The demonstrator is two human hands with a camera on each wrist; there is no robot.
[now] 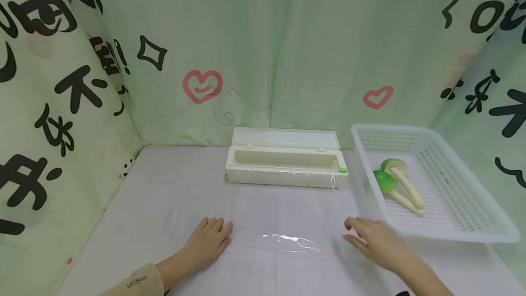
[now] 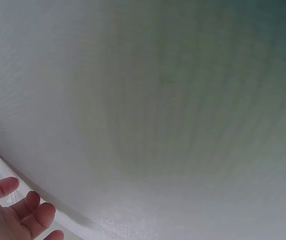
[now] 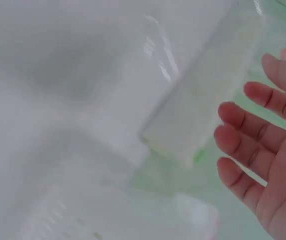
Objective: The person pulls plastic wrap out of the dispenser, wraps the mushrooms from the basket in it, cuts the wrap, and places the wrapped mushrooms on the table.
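A long white cling film box [image 1: 287, 179] stands at the back of the table with its lid raised. A sheet of clear cling film [image 1: 289, 243] lies in front of it, its creases catching the light. My left hand [image 1: 208, 242] rests palm down at the film's left side, fingers together. To the right of the film, my right hand [image 1: 378, 242] hovers with loosely bent fingers, nothing between them. In the right wrist view those fingers [image 3: 233, 142] are spread apart beside the box. Two green-capped mushrooms [image 1: 404, 186] lie in a white basket.
The white perforated basket [image 1: 472, 186] stands at the right, close beyond my right hand. Pale green curtains [image 1: 320, 49] with black writing and red hearts enclose the table [image 1: 164, 200] at the back and sides.
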